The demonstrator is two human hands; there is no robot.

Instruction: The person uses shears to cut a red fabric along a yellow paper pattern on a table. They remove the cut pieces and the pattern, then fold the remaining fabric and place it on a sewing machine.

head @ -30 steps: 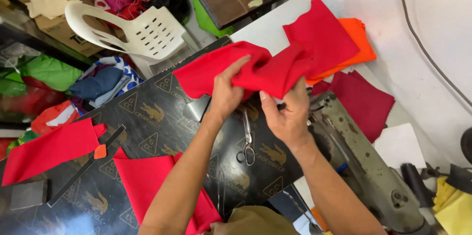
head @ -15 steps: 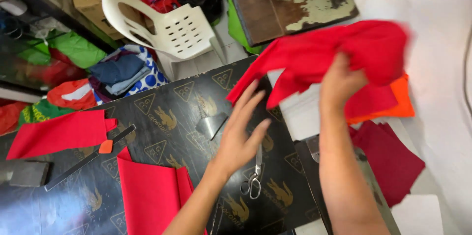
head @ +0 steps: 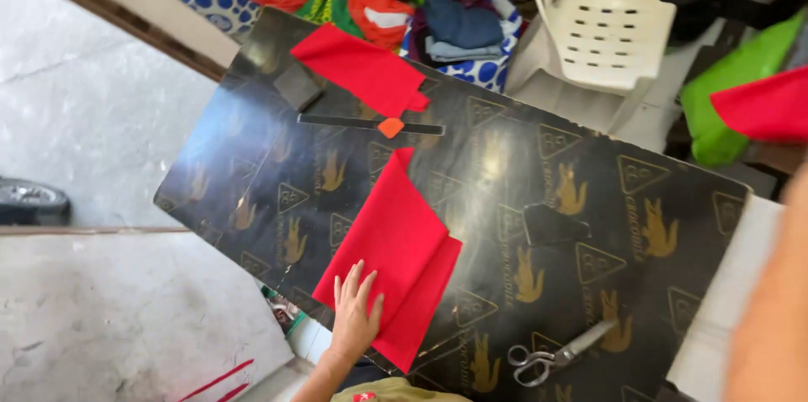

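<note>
My left hand (head: 353, 318) is flat, fingers spread, palm down on the folded red cloth (head: 391, 263). It presses, it doesn't pinch. That cloth lies near the near edge of the black table (head: 252, 158), its low corner reaching that edge, my hand on its near-left corner.

My right arm (head: 770, 318) is a blur at the right border. The hand itself is out of view, so I can't tell its grip. A red cloth piece (head: 762, 103) hangs past the table's right end, cut off by the border; what holds it isn't visible.

Scissors (head: 555, 353) lie near the near edge, right of the cloth and well apart from it, blades shut. Small dark block (head: 551, 223) mid-table. Long dark bar (head: 370, 124) with an orange tab (head: 390, 127) lies just past the cloth's far corner. Second red cloth (head: 362, 69) beyond the bar, at the far edge, with a dark square (head: 296, 85) beside it.

Off the table on the far side: white chair (head: 602, 23), fabric piles (head: 459, 27), green bag (head: 741, 82).
</note>
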